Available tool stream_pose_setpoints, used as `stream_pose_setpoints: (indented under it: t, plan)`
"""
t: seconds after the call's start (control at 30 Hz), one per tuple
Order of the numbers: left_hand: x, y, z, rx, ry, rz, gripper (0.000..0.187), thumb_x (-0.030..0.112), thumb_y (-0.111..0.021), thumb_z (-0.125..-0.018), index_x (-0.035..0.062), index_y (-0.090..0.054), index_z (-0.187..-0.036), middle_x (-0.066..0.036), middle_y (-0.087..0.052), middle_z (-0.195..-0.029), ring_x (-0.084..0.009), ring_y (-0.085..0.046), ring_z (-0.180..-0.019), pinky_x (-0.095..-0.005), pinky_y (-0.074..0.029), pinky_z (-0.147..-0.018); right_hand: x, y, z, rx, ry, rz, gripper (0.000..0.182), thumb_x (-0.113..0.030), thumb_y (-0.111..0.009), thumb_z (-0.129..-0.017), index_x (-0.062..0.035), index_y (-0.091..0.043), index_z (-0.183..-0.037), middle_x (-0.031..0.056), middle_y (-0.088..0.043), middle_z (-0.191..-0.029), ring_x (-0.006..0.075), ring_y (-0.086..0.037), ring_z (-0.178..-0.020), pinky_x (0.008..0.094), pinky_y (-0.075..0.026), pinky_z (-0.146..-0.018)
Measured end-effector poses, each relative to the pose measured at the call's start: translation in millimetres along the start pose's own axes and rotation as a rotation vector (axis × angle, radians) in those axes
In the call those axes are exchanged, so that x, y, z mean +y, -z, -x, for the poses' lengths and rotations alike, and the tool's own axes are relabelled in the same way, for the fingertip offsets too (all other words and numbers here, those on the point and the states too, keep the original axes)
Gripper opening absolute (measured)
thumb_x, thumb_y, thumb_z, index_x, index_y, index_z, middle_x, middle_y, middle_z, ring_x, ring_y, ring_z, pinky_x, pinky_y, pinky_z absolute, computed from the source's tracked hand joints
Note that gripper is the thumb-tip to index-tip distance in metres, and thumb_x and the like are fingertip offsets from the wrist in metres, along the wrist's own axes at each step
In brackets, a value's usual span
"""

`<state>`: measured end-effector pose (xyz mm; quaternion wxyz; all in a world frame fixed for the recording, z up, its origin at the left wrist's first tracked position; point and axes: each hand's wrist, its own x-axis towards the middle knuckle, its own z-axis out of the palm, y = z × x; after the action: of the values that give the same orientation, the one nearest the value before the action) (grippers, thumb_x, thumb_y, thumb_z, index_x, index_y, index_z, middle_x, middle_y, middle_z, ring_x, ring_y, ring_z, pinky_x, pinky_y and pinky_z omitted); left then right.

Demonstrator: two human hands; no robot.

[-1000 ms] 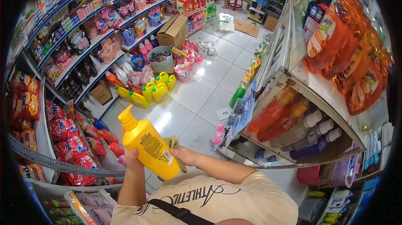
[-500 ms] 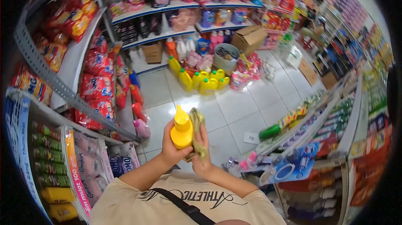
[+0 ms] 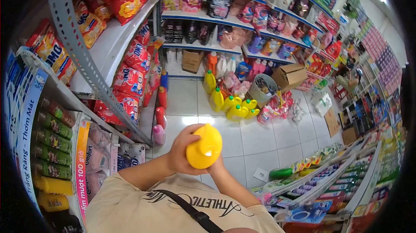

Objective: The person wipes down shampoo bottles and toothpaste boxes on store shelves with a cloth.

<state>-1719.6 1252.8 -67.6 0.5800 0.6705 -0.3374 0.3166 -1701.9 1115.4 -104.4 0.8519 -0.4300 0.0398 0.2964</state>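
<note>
The left hand point(image 3: 182, 153) grips a yellow bottle point(image 3: 204, 146) at chest height over bare floor tiles point(image 3: 260, 142). The right hand point(image 3: 215, 169) sits behind it, grip unclear. A shelf edge point(image 3: 108, 98) runs close on the left; jugs point(image 3: 232, 105) stand well ahead.

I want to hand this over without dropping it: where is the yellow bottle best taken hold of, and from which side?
Probably around its body, below the shoulder, coming from the person's right. The yellow bottle points its cap end at the camera, and that end tapers, so it offers poor purchase. The left hand already wraps the left side; the right hand is mostly hidden behind it.
</note>
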Motion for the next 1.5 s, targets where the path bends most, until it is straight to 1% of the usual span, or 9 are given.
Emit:
stream_pose_setpoints:
  t: [0.13,0.3,0.43,0.53,0.87,1.03,1.27,1.33,1.5]
  plan:
    - [-8,26,2,-0.055,0.161,-0.123,0.081,0.03,-0.078,-0.059,0.0084,-0.034,-0.123,-0.027,-0.035,-0.125,-0.0411,-0.039,-0.112,-0.0443,-0.035,-0.092,36,-2,-43,-0.006,0.025,-0.062,0.041,-0.031,-0.043,-0.089,-0.0037,-0.044,-0.119,0.0081,-0.054,-0.111,0.0173,-0.054,-0.099,0.0296,-0.045,-0.083]
    - [-21,78,4,-0.168,0.506,-0.058,0.105,0.037,-0.08,-0.056,0.003,-0.019,-0.135,-0.016,-0.036,-0.129,-0.0261,-0.039,-0.117,-0.0333,-0.028,-0.099,64,-6,-73,-0.039,-0.074,-0.061,0.041,-0.031,-0.045,-0.089,-0.0039,-0.045,-0.119,0.0086,-0.054,-0.111,0.0182,-0.054,-0.1,0.0308,-0.045,-0.084]
    - [-30,88,16,0.171,0.643,0.509,0.11,0.036,-0.082,-0.055,0.0037,-0.014,-0.136,-0.011,-0.039,-0.125,-0.0197,-0.038,-0.116,-0.0319,-0.028,-0.099,67,-8,-85,-0.16,-0.349,0.248,0.041,-0.031,-0.045,-0.088,-0.0043,-0.045,-0.119,0.0088,-0.053,-0.112,0.0189,-0.054,-0.1,0.0318,-0.045,-0.085]
    - [-44,90,25,0.312,0.638,0.47,0.107,0.032,-0.083,-0.055,0.0034,-0.017,-0.134,-0.01,-0.04,-0.123,-0.0191,-0.037,-0.117,-0.031,-0.028,-0.098,65,-8,-100,-0.234,-0.464,0.41,0.041,-0.032,-0.046,-0.088,-0.0045,-0.045,-0.119,0.009,-0.053,-0.112,0.0193,-0.054,-0.1,0.0326,-0.045,-0.086]
    - [-45,63,-5,0.135,0.566,-0.827,0.093,0.043,-0.082,-0.045,0.0021,-0.042,-0.118,-0.018,-0.051,-0.109,-0.0345,-0.049,-0.102,-0.0397,-0.038,-0.09,1,-22,-160,-0.516,-0.593,0.11,0.041,-0.032,-0.047,-0.088,-0.0048,-0.046,-0.119,0.0093,-0.054,-0.112,0.0198,-0.054,-0.101,0.0332,-0.044,-0.088]
    - [-64,48,23,0.577,0.794,-0.678,0.103,0.032,-0.084,-0.046,-0.0018,-0.029,-0.126,-0.019,-0.046,-0.116,-0.0329,-0.047,-0.107,-0.0388,-0.036,-0.093,-9,-34,-189,-0.576,-0.761,0.302,0.043,-0.033,-0.04,-0.092,-0.0034,-0.042,-0.123,0.0085,-0.05,-0.119,0.0183,-0.05,-0.107,0.03,-0.039,-0.092]
    - [-43,30,69,1.262,0.605,-0.657,0.101,0.022,-0.082,-0.053,-0.0035,-0.022,-0.13,-0.016,-0.043,-0.121,-0.0253,-0.043,-0.113,-0.0368,-0.034,-0.096,50,-26,-203,-0.89,-0.887,0.518,0.047,-0.037,-0.031,-0.094,-0.0013,-0.041,-0.124,0.0075,-0.048,-0.12,0.015,-0.045,-0.109,0.0274,-0.033,-0.094]
    - [-26,27,79,1.478,0.47,-0.664,0.097,0.019,-0.08,-0.055,-0.0025,-0.024,-0.13,-0.015,-0.044,-0.12,-0.0246,-0.044,-0.112,-0.0361,-0.034,-0.096,49,-41,-195,-0.884,-0.973,0.605,0.053,-0.044,-0.031,-0.092,-0.0036,-0.036,-0.128,0.0099,-0.045,-0.125,0.0219,-0.046,-0.112,0.035,-0.034,-0.096]
    - [52,34,117,1.667,0.476,-1.372,0.088,0.02,-0.08,-0.055,-0.0016,-0.032,-0.125,-0.015,-0.046,-0.117,-0.0237,-0.046,-0.11,-0.0354,-0.036,-0.094,62,-62,-178,-0.928,-1.107,0.543,0.058,-0.048,-0.025,-0.091,-0.0041,-0.035,-0.128,0.0125,-0.043,-0.128,0.0275,-0.043,-0.116,0.0408,-0.035,-0.096]
